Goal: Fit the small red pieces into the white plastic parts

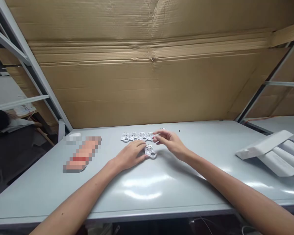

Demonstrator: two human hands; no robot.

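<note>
We've got our L hand (131,153) palm down, pinching a white part (150,152) at its L edge, thumb on the near side. R hand (170,141) hangs fwd & to the R of it, wrist bent in, fingers curled by the end of a row of white parts (134,135) just beyond our L fingertips; can't tell if it's gripping anything. Step in hand, we reckon: handling that single pc. Next move prob. calls for a firm L pinch & precise R fingertips, w/o nudging the row on the counter (142,184).
</note>
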